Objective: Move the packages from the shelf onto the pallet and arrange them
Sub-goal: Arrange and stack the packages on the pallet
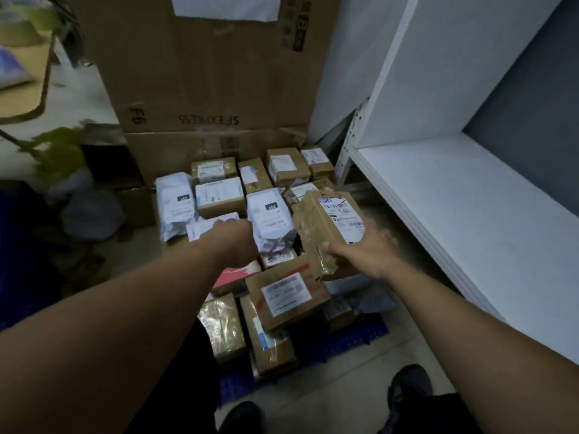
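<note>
Many packages lie packed together on a blue pallet [354,336]: brown cardboard boxes, white poly bags [269,214] and a pink-and-white parcel [213,227]. My right hand [366,249] grips a taped brown box [326,220] with a white label, tilted above the pile's right side. My left hand [233,238] reaches down into the middle of the pile, between the pink-and-white parcel and a white bag. Its fingers are hidden behind the wrist. The white shelf [454,198] at the right has nothing on the boards in view.
Two large cardboard boxes [203,73] stand stacked behind the pallet. A leafy plant [53,151] and an open carton [125,183] are at the left. My shoes [407,393] stand on the pale floor near the pallet's front edge.
</note>
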